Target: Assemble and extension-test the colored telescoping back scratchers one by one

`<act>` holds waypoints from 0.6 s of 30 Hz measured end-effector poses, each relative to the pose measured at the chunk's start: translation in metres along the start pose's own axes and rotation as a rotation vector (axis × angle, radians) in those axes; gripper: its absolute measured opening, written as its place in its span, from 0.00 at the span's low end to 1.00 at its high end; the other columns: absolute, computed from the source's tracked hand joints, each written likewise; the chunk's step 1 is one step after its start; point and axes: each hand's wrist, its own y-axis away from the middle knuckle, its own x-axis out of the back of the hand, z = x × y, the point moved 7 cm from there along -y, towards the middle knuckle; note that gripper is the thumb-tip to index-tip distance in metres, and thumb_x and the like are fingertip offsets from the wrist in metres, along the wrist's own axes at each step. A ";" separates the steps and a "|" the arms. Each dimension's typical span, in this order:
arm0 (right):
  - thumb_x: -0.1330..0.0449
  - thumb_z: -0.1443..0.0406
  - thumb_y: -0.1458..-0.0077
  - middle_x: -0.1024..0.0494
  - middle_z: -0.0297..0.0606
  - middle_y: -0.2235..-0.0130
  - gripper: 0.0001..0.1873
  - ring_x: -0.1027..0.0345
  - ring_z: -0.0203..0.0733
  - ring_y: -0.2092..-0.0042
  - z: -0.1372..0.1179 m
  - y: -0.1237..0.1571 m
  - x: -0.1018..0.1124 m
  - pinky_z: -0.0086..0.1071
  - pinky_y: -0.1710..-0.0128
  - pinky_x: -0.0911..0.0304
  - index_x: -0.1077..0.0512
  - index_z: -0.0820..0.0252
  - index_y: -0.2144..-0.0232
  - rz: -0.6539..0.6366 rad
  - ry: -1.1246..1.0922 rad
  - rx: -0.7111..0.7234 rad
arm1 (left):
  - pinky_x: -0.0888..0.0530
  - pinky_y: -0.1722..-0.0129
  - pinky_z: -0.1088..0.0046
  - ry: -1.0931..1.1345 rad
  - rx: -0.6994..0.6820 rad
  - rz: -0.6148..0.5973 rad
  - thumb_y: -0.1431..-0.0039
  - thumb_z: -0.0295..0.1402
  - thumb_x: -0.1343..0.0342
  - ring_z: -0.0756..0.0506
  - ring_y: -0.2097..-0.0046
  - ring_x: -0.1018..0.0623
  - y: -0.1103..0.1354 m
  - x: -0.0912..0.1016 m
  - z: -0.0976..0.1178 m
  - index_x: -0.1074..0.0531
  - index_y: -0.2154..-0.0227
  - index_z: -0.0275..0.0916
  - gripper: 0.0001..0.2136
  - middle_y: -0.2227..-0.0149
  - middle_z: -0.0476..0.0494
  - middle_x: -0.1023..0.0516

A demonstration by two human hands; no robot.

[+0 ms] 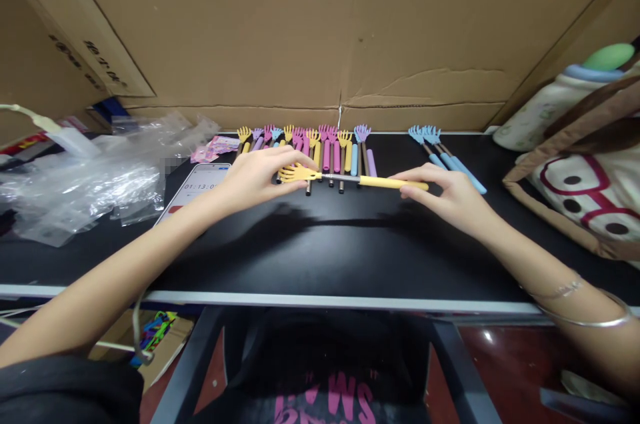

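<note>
Surface: black tabletop (320, 251) with a pale front edge, closed off behind by cardboard sheets (300, 31).

Held thing: yellow back scratcher (350, 179), a small claw-shaped head on a thin metal rod with a yellow grip; it is held just above the tabletop, a little in front of the row of spares.

Long axis: laid nearly level and crosswise, claw to the person's left, grip to the right, at right angles to the row behind it.

Left hand (257, 176): closed around the claw end, thumb under and fingers curled over the head.

Right hand (445, 194): pinched on the yellow grip near its far tip, between thumb and forefinger, with the other fingers loosely bent.

Nearer hand: neither; each end is already taken by one hand, and the bare metal rod is left free between them.

Row behind: back scratchers in yellow, pink and purple (315, 147), laid side by side with claws towards the cardboard, just beyond the held one.

Separate group: blue back scratchers (440, 151), set apart to the right, angled towards the right hand.

Left side: phone (193, 194) lying face up beside the left wrist; crumpled clear plastic bags (90, 177) further out.

Right side: patterned tote bag (585, 177), well apart from the held scratcher.
</note>
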 end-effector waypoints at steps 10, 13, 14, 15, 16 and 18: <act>0.42 0.50 0.41 0.19 0.39 0.65 0.17 0.28 0.46 0.64 0.001 0.003 -0.004 0.40 0.61 0.37 0.22 0.54 0.62 -0.084 0.123 0.081 | 0.32 0.55 0.71 0.111 0.066 -0.362 0.37 0.45 0.45 0.43 0.51 0.23 0.012 -0.027 -0.006 0.29 0.51 0.44 0.16 0.50 0.48 0.22; 0.43 0.48 0.41 0.20 0.41 0.65 0.18 0.29 0.46 0.64 0.010 0.006 -0.007 0.39 0.62 0.37 0.22 0.53 0.62 -0.126 0.177 0.081 | 0.32 0.54 0.71 0.118 0.053 -0.455 0.38 0.43 0.44 0.44 0.51 0.23 0.016 -0.035 -0.005 0.30 0.51 0.44 0.15 0.50 0.47 0.22; 0.43 0.48 0.41 0.20 0.41 0.65 0.19 0.29 0.46 0.64 0.013 0.007 -0.008 0.39 0.63 0.37 0.22 0.53 0.62 -0.136 0.197 0.081 | 0.33 0.54 0.71 0.109 0.054 -0.456 0.38 0.43 0.43 0.43 0.51 0.24 0.016 -0.036 -0.004 0.30 0.51 0.45 0.15 0.50 0.47 0.22; 0.42 0.48 0.41 0.21 0.41 0.64 0.18 0.29 0.46 0.63 0.015 0.008 -0.008 0.39 0.62 0.37 0.22 0.53 0.62 -0.141 0.216 0.084 | 0.33 0.54 0.70 0.103 0.054 -0.450 0.38 0.44 0.43 0.43 0.51 0.24 0.016 -0.036 -0.004 0.30 0.51 0.45 0.16 0.50 0.47 0.23; 0.42 0.48 0.41 0.20 0.41 0.64 0.18 0.29 0.47 0.63 0.017 0.009 -0.009 0.40 0.61 0.37 0.22 0.53 0.62 -0.144 0.232 0.090 | 0.33 0.53 0.70 0.097 0.048 -0.444 0.39 0.44 0.42 0.43 0.50 0.24 0.015 -0.035 -0.003 0.30 0.51 0.45 0.16 0.51 0.47 0.23; 0.42 0.49 0.41 0.20 0.41 0.64 0.17 0.29 0.47 0.61 0.018 0.011 -0.011 0.40 0.60 0.37 0.22 0.52 0.64 -0.157 0.257 0.112 | 0.32 0.53 0.70 0.087 0.020 -0.430 0.39 0.45 0.41 0.43 0.50 0.25 0.014 -0.036 -0.001 0.29 0.52 0.44 0.16 0.51 0.46 0.24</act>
